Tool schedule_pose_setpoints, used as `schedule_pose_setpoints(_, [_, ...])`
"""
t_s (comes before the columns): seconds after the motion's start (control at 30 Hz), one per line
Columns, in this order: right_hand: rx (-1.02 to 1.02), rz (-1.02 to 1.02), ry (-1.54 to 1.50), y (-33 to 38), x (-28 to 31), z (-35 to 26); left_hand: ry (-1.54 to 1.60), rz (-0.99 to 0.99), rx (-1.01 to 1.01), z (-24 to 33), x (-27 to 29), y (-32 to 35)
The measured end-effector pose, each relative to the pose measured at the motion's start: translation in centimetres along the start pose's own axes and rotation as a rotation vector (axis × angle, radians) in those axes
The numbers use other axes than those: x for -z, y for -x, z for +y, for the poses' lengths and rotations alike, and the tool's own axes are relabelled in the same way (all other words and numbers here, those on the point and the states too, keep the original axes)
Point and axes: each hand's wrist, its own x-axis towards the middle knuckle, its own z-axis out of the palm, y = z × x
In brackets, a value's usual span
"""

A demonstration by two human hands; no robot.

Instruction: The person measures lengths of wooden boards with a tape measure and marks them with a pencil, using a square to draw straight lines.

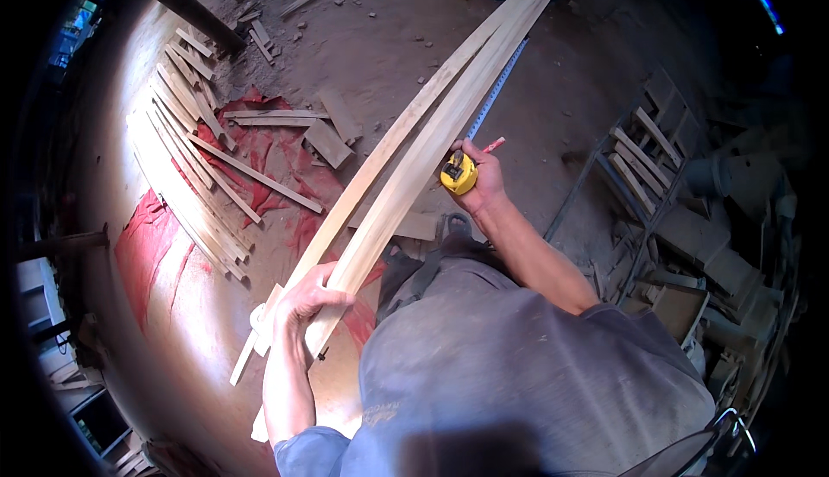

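Note:
Two long pale wooden strips run side by side from my lower left toward the top right, with a narrow gap between them. My left hand is closed around them near their close end, its thumb over the nearer strip. A yellow tape measure sits in my right hand, which is closed around its case. The pulled-out tape blade stretches along the right edge of the nearer strip toward its far end. From the same hand pokes a slim red-and-white stick, perhaps a pencil.
Many cut wooden strips lie fanned out on a red sheet at left. Short boards rest farther in. On the right, a metal frame holds wood pieces, beside stacked scrap. A dark post slants at upper left.

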Motion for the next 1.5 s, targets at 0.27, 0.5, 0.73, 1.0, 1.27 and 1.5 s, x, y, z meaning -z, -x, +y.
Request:
schedule_pose_setpoints(0.27, [-0.002, -0.018, -0.042, -0.5, -2.1, 0.0, -0.524, 0.313, -0.129, 2.8, 1.6, 1.5])
schedule_pose_setpoints(0.5, [-0.017, -0.041, -0.025, -0.5, -3.5, -0.2, -1.12, 0.931, -0.459, 0.3, 1.6, 0.4])
schedule_pose_setpoints(0.73, [0.045, 0.045, 0.164, -1.6, -3.2, -0.3, -1.371, 1.084, -0.65, -1.9, 2.8, -1.0])
schedule_pose_setpoints(1.0, [0.165, 0.049, 0.329, -5.4, -0.3, -1.4, -1.244, 1.078, -0.745, -3.3, 4.7, -3.0])
schedule_pose_setpoints(1.27, [0.212, 0.067, 0.335, -9.0, -0.3, -1.3, -1.318, 0.924, -0.78, -2.6, 3.5, -1.6])
schedule_pose_setpoints(1.5, [0.232, 0.003, 0.454, -7.3, -0.9, -1.1, -1.562, 0.961, -0.654, -4.5, 1.7, 0.1])
